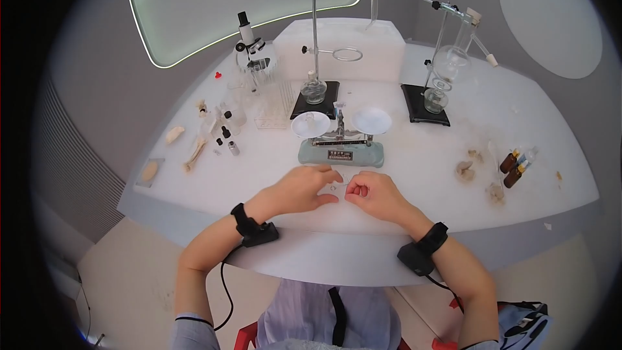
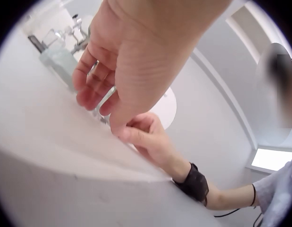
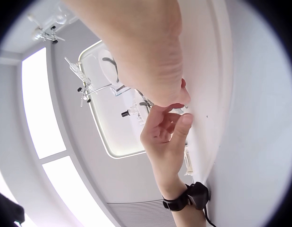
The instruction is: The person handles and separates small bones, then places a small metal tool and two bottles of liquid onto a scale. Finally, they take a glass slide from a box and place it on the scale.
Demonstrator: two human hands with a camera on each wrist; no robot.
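Observation:
Both hands are close together over the near side of the white table, in front of a balance scale (image 1: 341, 151) with a pale green base and two white pans. My left hand (image 1: 299, 191) has its fingers loosely bent and its thumb apart from them, with nothing showing between. Facing it, my right hand (image 1: 376, 196) has curled fingers, thumb tip against the index finger. I cannot tell whether something tiny is pinched there. Small shiny pieces (image 1: 334, 188) lie between the hands, partly hidden by the fingers in the left wrist view.
Behind the scale stand two iron stands with glassware (image 1: 314, 87) (image 1: 436, 98). A microscope (image 1: 249, 45), a clear test-tube rack (image 1: 272, 113) and dropper bottles (image 1: 227, 133) stand at left. Brown bottles (image 1: 513, 172) and dried lumps (image 1: 465, 170) are at right. The table edge (image 1: 324, 236) runs near the wrists.

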